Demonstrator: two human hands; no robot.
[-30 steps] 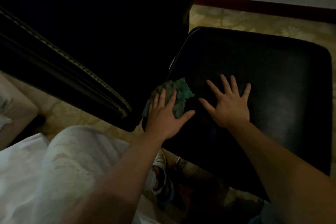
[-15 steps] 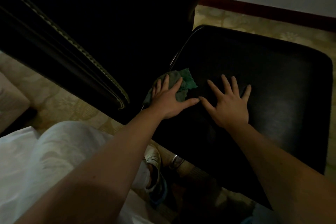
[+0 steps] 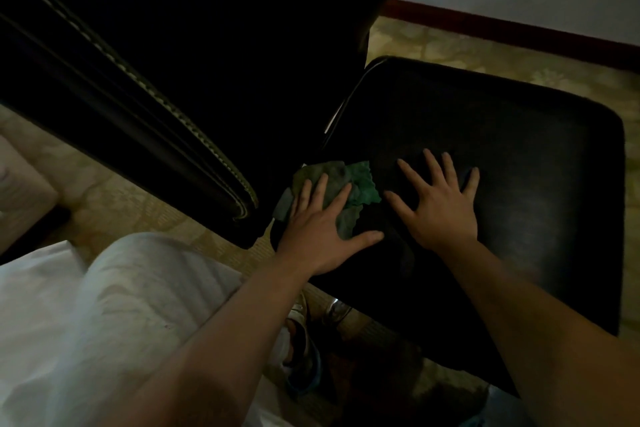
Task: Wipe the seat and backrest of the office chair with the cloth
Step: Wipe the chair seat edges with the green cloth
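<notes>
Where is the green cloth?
The green cloth lies at the left edge of the seat beside the backrest, in the middle of the head view, pressed under the left hand, with the right hand flat right of it.

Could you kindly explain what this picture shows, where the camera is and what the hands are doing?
There is no machine here: the camera sits on a person's head and looks down at their bare hands. The left hand presses a green cloth, with straight fingers, onto the black chair seat, close to the backrest, the tall dark shape on the left. The right hand rests flat on the seat and holds nothing. Below are a pale trouser leg and patterned carpet.
</notes>
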